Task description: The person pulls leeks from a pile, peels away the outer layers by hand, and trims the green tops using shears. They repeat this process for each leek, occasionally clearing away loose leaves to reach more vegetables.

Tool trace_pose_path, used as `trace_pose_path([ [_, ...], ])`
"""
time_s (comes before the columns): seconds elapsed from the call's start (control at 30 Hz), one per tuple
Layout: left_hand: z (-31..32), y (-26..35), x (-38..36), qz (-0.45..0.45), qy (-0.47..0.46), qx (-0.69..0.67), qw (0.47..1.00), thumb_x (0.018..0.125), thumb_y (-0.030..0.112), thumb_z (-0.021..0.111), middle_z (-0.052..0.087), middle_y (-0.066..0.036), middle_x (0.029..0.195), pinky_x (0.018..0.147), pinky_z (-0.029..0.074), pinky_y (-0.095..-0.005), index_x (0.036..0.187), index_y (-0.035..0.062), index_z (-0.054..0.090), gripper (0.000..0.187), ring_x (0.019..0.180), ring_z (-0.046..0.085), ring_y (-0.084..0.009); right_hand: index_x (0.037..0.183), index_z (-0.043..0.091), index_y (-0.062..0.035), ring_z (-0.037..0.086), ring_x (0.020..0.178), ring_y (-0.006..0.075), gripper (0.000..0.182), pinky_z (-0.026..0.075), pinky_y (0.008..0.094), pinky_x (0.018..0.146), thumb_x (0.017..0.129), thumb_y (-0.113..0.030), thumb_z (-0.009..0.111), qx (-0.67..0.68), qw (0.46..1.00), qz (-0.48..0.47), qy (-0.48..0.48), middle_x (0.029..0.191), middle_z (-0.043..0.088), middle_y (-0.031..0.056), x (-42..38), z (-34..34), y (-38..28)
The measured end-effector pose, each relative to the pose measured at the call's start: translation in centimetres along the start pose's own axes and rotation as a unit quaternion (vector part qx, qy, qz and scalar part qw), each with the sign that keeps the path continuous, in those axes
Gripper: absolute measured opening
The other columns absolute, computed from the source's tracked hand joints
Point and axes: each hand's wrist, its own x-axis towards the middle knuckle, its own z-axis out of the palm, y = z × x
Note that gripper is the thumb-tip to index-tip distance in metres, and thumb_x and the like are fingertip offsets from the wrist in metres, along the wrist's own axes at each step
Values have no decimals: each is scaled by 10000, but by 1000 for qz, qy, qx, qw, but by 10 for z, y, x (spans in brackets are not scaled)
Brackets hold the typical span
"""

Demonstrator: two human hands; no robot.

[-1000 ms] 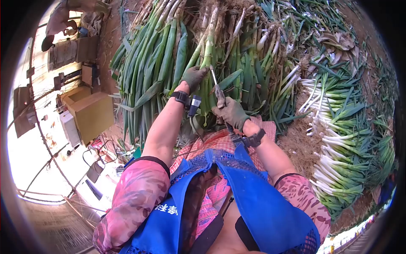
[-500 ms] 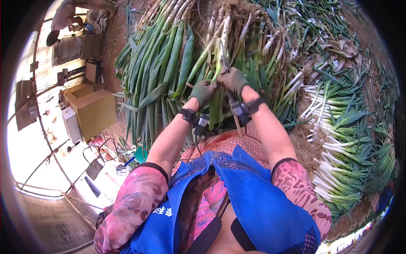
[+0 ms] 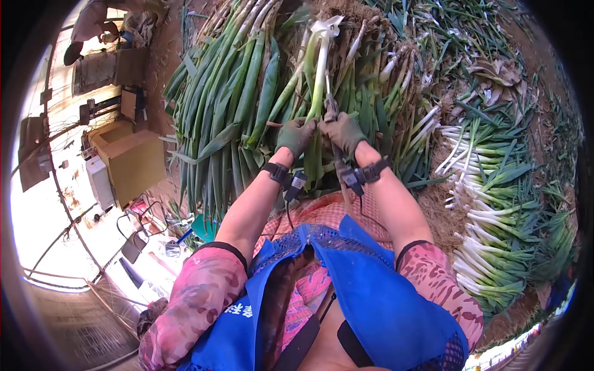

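Observation:
My left hand [image 3: 296, 135], in a green glove, is closed on a green onion [image 3: 320, 74]. The white stalk points away from me, with loose pale skin flared at its far end. Close to its right, my gloved right hand [image 3: 344, 133] grips an air blow gun [image 3: 330, 106], whose thin nozzle lies along the stalk. A hose or handle trails below that hand. Under and around both hands lies a heap of unpeeled green onions [image 3: 232, 93] with long dark leaves and dry roots.
To the right lies a row of clean white green onions [image 3: 486, 213], with leaf scraps [image 3: 458, 37] strewn beyond it. A yellow box [image 3: 133, 164] stands on the left. Another person [image 3: 93, 25] is at the far upper left. A checked cloth [image 3: 371, 213] covers my lap.
Dull outer skin on the held green onion has come loose, and its white stalk now shows with skin flared at the tip. A blurred scrap appears near it. Both hands stay nearly in place.

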Motion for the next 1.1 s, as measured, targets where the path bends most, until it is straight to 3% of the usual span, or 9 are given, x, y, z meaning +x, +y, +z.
trace_pose_path([
  [0.2, -4, 19, -12, 7, 39, 72, 997, 878, 475, 600, 732, -166, 946, 815, 527, -381, 1122, 80, 717, 478, 889, 710, -289, 898, 665, 2, 663, 611, 238, 178, 549, 365, 545, 845, -163, 625, 0, 994, -85, -64, 745, 675, 117, 109, -48, -71],
  [0.37, -12, 24, -16, 28, 49, 70, 996, 892, 411, 640, 733, -138, 905, 777, 522, -318, 1112, 15, 703, 458, 832, 693, -190, 870, 662, 37, 612, 545, 220, 263, 524, 361, 506, 798, -212, 701, 74, 994, -5, -77, 683, 634, 106, 127, -57, -71],
  [0.47, -23, 18, -10, -4, 30, -61, 998, 896, 379, 663, 723, -83, 900, 766, 511, -289, 1114, -5, 697, 442, 805, 653, -142, 845, 623, -26, 619, 574, 201, 236, 539, 356, 528, 800, -236, 720, -147, 924, -339, -100, 695, 626, 83, 149, -42, -18],
  [0.6, -57, -7, 15, -23, -83, -258, 962, 929, 386, 667, 688, -68, 1027, 778, 510, -280, 1180, -52, 632, 506, 837, 627, -117, 850, 618, -35, 627, 585, 196, 190, 546, 352, 547, 801, -196, 707, 206, 977, -1, -57, 705, 635, 76, 83, -54, -72],
  [0.77, -96, 14, 21, -78, -173, -342, 920, 972, 413, 596, 687, -33, 1018, 788, 537, -280, 1197, 27, 627, 447, 879, 641, -120, 828, 600, -34, 615, 570, 178, 180, 540, 342, 542, 788, -163, 718, -139, 919, -359, -85, 698, 619, 66, 110, -9, -12],
  [0.83, -106, 13, 25, -58, -181, -358, 914, 963, 444, 601, 686, -33, 1010, 783, 537, -278, 1203, 31, 625, 478, 871, 637, -119, 822, 588, -36, 612, 566, 169, 190, 538, 338, 536, 789, -160, 728, -13, 961, -252, -111, 699, 613, 62, 105, -5, -2],
  [0.93, -145, 39, 31, -8, 10, -189, 982, 945, 432, 635, 663, -32, 910, 681, 510, -274, 1166, 60, 661, 433, 722, 596, -129, 831, 575, -36, 614, 563, 164, 222, 537, 331, 522, 798, -178, 742, 246, 964, 16, -95, 703, 614, 71, 54, -31, -27],
  [1.0, -182, 31, 70, 84, 158, 200, 963, 916, 441, 635, 727, -116, 881, 707, 524, -360, 1075, 77, 716, 405, 776, 683, -224, 846, 571, -28, 616, 563, 167, 244, 537, 326, 515, 804, -190, 749, 216, 971, 8, -104, 703, 615, 76, 28, -36, -20],
  [1.1, -197, 32, 97, 63, 180, 287, 939, 889, 364, 639, 716, -138, 932, 787, 523, -395, 1094, 108, 695, 333, 871, 683, -297, 799, 546, -38, 623, 539, 171, 228, 535, 315, 505, 786, -179, 724, 205, 967, 13, -148, 666, 613, 70, 2, -22, 0],
])
